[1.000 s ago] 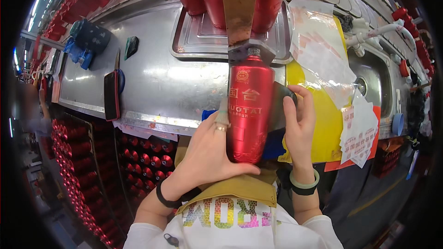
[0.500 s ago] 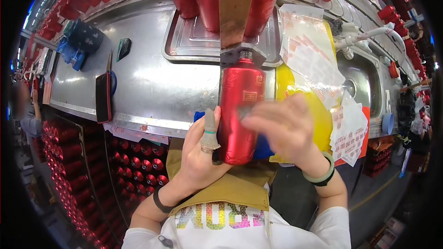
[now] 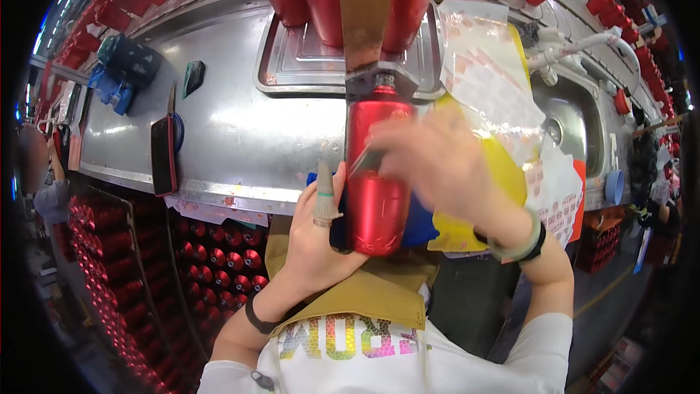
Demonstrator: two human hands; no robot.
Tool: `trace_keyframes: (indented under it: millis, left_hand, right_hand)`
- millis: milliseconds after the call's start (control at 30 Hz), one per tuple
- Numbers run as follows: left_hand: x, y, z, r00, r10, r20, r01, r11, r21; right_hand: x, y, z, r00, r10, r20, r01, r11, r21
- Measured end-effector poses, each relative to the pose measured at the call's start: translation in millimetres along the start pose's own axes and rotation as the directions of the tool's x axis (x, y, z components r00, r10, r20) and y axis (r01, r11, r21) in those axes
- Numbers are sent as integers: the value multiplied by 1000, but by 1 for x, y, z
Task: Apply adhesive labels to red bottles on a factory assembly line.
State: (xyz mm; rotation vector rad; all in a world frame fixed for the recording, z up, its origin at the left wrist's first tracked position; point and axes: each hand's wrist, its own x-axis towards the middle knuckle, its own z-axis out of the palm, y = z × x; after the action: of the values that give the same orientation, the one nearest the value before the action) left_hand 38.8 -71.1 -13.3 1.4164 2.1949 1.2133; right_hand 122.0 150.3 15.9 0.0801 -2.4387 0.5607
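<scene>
A glossy red bottle [image 3: 377, 211] lies in front of me, its neck pointing away, under a brown upright post. My left hand [image 3: 310, 252] is closed around its left side and lower end, with part of the fingers hidden beneath. One finger wears a grey finger cot [image 3: 325, 193] with a teal band. Over the bottle's upper right side is my right hand [image 3: 445, 164], smeared by motion. Pinched in it, a small dark flat piece [image 3: 369, 162] meets or nearly meets the bottle's face; I cannot tell its exact kind. Blue cloth [image 3: 419, 230] shows behind the bottle.
A metal tray [image 3: 292, 87] with several red bottles stands ahead on the steel table [image 3: 240, 131]. To the left lie a black-and-red case [image 3: 163, 155] and a blue container [image 3: 131, 60]. Printed sheets [image 3: 485, 66] cover a yellow sheet beside a sink [image 3: 576, 120].
My right hand has shifted up and left across the bottle, carrying the small dark piece. My left hand still holds the bottle in nearly the same place.
</scene>
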Motion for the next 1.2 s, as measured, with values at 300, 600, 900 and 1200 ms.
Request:
trace_keyframes:
  millis: [300,600,900,1200]
  left_hand:
    - [-3,-24,3,993,38,115,-30,997,-72]
    - [1,-20,2,989,20,149,-5,995,-99]
    - [-2,-23,3,988,-11,155,31,991,-131]
    - [1,-14,1,975,-99,201,130,981,-146]
  right_hand:
    - [-27,-30,-10,992,-117,41,106,971,212]
    - [-21,20,-15,859,488,-152,-431,851,299]
    - [-62,122,-100,760,610,-225,-633,617,-467]
    - [-142,106,-129,675,733,81,-495,532,-687]
